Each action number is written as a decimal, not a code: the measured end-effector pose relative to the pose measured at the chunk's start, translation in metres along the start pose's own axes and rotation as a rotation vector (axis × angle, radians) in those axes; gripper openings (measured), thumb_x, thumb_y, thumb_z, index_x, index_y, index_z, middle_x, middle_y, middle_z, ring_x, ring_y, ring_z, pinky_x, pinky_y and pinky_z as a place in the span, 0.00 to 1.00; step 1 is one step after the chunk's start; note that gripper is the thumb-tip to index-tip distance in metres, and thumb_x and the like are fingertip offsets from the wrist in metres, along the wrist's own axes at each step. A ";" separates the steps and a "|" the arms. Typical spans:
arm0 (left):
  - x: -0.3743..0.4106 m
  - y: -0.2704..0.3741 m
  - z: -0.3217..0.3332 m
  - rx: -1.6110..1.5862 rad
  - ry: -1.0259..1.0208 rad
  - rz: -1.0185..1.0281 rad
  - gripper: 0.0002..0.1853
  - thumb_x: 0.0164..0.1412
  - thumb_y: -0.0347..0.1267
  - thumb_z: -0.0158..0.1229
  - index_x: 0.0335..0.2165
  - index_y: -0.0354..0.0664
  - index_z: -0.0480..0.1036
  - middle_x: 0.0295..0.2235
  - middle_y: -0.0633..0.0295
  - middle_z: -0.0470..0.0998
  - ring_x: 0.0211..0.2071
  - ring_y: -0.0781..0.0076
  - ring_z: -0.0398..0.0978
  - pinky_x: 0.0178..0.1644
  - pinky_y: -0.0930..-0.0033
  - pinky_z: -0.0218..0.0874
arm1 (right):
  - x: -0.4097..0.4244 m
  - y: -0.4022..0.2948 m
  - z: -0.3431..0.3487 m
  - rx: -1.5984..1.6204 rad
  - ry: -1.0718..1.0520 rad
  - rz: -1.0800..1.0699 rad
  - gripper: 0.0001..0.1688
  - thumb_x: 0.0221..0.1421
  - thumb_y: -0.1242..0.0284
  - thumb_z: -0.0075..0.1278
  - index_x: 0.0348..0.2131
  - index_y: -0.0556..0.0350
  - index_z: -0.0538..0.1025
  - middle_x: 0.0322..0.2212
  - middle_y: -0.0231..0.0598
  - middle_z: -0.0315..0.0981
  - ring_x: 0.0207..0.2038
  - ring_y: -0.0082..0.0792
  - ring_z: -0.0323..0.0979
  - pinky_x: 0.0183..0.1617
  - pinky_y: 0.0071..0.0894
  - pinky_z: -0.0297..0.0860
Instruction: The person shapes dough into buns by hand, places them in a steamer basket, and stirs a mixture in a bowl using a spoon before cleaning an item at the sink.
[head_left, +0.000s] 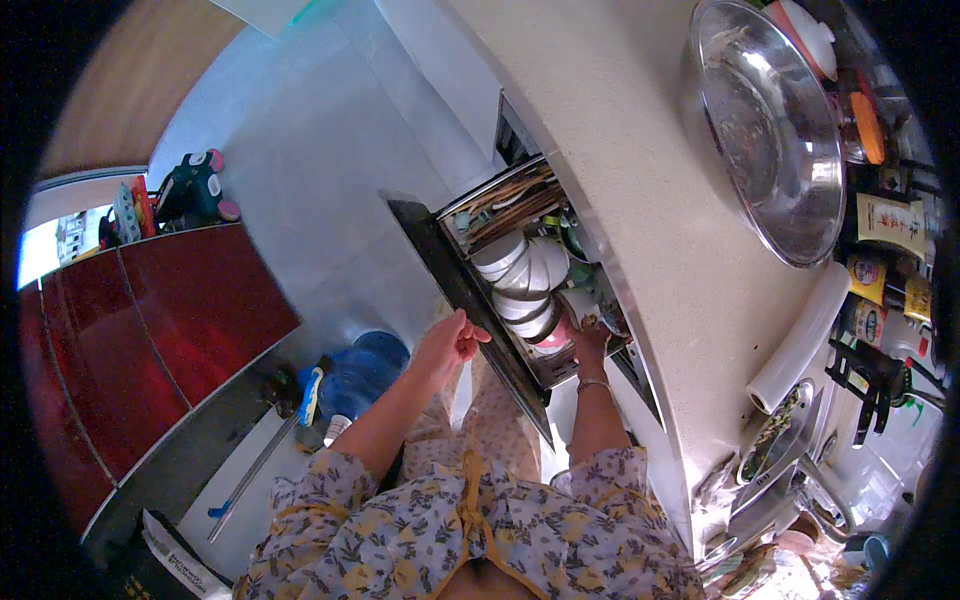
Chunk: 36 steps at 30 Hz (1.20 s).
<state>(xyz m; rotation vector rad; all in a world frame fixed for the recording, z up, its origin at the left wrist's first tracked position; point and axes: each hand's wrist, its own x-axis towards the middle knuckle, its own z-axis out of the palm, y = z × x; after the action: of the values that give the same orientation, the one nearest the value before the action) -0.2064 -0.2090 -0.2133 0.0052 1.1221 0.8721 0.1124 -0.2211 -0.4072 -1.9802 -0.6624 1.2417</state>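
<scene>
A drawer with a dark front panel (465, 300) is pulled out below the counter. Inside it, white bowls (529, 270) lean on one another in a row. A bundle of chopsticks (517, 206) fills the compartment at the far end. My right hand (591, 341) reaches into the near end, beside a pink bowl (556, 334) and a whitish dish (579, 301). Its fingers are partly hidden, so I cannot tell whether it grips either one. My left hand (451, 343) hovers by the drawer front, fingers curled in, with nothing visible in them.
On the counter (600, 112) stand a large steel basin (772, 135) and a roll of plastic film (799, 337). A sink (780, 480) lies at the lower right. Blue water bottle (360, 375) and mop pole (255, 476) are left of me, near red cabinets (202, 300).
</scene>
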 end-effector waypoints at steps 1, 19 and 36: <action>-0.002 0.001 -0.003 -0.004 0.005 0.002 0.22 0.64 0.48 0.44 0.20 0.47 0.62 0.30 0.50 0.76 0.21 0.75 0.61 0.26 0.71 0.53 | -0.004 -0.010 0.004 -0.030 0.021 -0.021 0.49 0.32 0.62 0.70 0.50 0.57 0.61 0.47 0.41 0.66 0.40 0.36 0.69 0.44 0.37 0.69; 0.014 -0.024 -0.009 0.150 0.049 0.030 0.27 0.64 0.46 0.47 0.12 0.48 0.56 0.10 0.67 0.57 0.16 0.69 0.62 0.24 0.66 0.53 | -0.112 -0.125 -0.017 -0.706 0.222 0.011 0.50 0.34 0.56 0.61 0.54 0.57 0.60 0.50 0.55 0.61 0.53 0.55 0.62 0.53 0.46 0.64; 0.004 -0.025 0.107 0.542 -0.422 0.221 0.19 0.65 0.46 0.46 0.34 0.40 0.69 0.27 0.62 0.76 0.27 0.76 0.71 0.33 0.73 0.64 | -0.298 -0.212 -0.077 -0.050 0.376 -0.051 0.27 0.41 0.68 0.57 0.40 0.62 0.66 0.33 0.40 0.69 0.34 0.27 0.66 0.41 0.31 0.66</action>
<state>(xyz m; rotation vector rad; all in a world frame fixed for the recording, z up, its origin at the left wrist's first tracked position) -0.1070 -0.1805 -0.1765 0.7401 0.9344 0.6923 0.0481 -0.3259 -0.0547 -2.1461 -0.5531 0.7965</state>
